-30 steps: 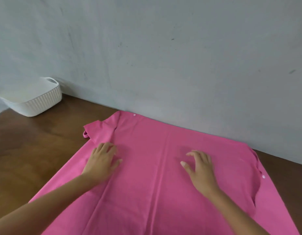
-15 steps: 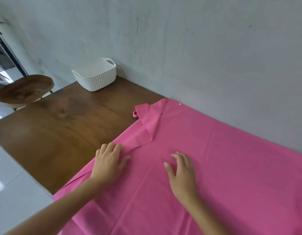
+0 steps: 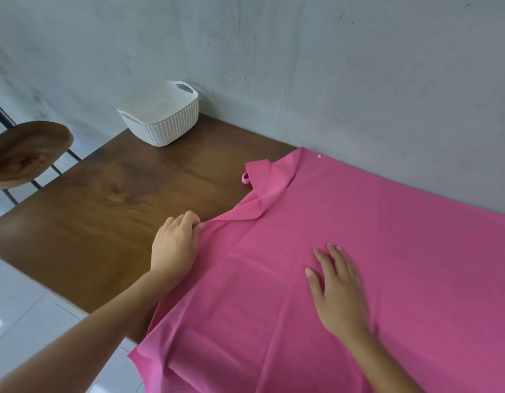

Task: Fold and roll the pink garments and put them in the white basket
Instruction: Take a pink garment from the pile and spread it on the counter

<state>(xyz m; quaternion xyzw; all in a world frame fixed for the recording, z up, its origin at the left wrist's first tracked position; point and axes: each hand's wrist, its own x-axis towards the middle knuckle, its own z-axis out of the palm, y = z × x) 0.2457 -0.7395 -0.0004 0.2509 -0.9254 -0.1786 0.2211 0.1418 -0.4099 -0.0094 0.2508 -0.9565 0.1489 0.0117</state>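
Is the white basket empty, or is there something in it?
Empty, as far as the view shows: inside the white basket only its own white walls and floor appear, nothing pink.

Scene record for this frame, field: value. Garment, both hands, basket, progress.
garment: pink garment spread on the wooden table, far-left corner folded over
left hand: fingers curled on the garment's left edge
right hand: flat on the garment, fingers straight
basket: white basket at the far table corner by the wall, no pink visible inside
other: wooden stool beyond the table's left end
progress: not yet rolled, nothing in the basket
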